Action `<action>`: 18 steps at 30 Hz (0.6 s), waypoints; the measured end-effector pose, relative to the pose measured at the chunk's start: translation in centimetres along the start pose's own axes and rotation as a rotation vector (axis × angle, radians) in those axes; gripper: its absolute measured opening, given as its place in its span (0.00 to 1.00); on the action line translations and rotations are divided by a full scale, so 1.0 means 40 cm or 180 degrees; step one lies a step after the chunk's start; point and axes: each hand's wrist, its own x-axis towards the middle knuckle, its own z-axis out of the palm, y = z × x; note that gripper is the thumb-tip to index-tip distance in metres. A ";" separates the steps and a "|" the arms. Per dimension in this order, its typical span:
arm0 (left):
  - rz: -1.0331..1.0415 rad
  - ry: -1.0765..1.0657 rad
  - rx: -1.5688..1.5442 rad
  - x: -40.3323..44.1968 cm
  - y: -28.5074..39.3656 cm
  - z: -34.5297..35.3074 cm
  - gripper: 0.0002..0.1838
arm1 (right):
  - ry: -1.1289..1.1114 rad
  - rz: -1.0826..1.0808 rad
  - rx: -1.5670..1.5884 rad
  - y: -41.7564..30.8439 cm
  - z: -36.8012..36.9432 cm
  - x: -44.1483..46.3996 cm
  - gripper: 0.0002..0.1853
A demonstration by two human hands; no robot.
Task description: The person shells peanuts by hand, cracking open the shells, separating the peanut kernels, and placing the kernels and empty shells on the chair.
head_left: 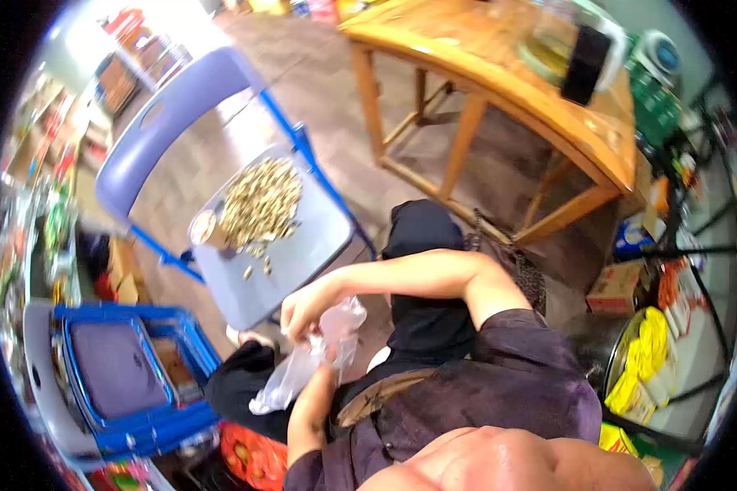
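Observation:
A thin clear plastic bag [291,383] hangs crumpled over my lap, between my two hands. My right hand [309,307] reaches across from the right, its fingers curled down onto the top part of the bag. My left hand [329,357] comes up from below and grips the bag; the plastic partly covers its fingers. Just beyond my right hand stands a folding chair [291,274] with a grey seat and blue frame. On its seat lies a heap of small tan pods that look like unshelled peanuts [262,200], with a few scattered toward me.
A small round container [203,227] sits at the seat's left edge. Folded blue chairs [119,368] lean at lower left, near a red bag [254,458]. At upper right, a wooden table [467,49] carries a jug [549,53]. Yellow packages [643,368] and a carton [618,286] are at right.

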 end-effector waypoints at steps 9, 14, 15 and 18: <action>-0.0065 0.0143 0.0612 -0.038 -0.089 0.005 0.17 | 0.0168 -0.0019 0.0429 0.029 0.004 0.009 0.08; -0.0024 0.0279 0.0662 -0.057 -0.119 -0.018 0.18 | 0.0306 -0.0026 0.0243 -0.006 0.000 -0.023 0.10; -0.0009 0.0314 0.0664 -0.060 -0.120 -0.023 0.18 | 0.0390 -0.0025 0.0075 -0.011 -0.006 -0.032 0.11; 0.0054 0.0408 0.0633 -0.060 -0.137 -0.039 0.19 | 0.0238 0.0216 -0.0299 0.017 -0.044 -0.040 0.11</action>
